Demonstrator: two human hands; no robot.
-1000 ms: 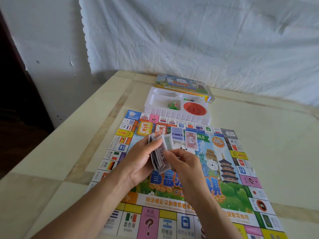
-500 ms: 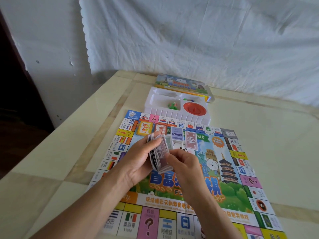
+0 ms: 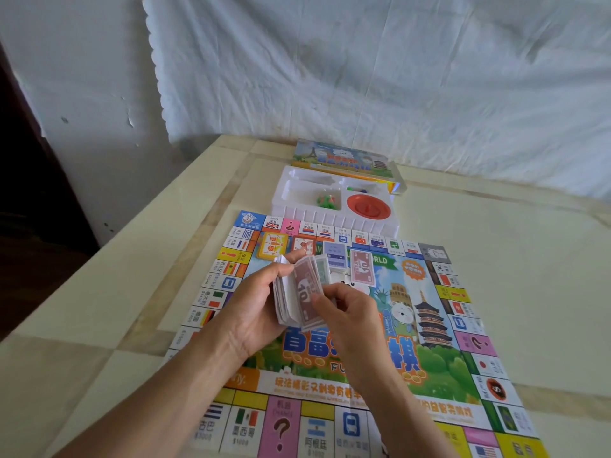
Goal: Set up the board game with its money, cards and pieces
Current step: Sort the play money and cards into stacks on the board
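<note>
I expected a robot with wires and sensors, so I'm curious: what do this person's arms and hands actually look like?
Nothing robotic. The left hand and right hand are bare: no gloves, and no rings or watch that I can see. The left forearm and right forearm are uncovered too, with no sleeve, cable or marker in view.

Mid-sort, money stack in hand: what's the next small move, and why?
Probably peel the top mauve 10 note off the stack and lay it on the mauve note on the board. The left hand grips the stack, the right hand pinches that top note, and a matching one already lies there.
</note>
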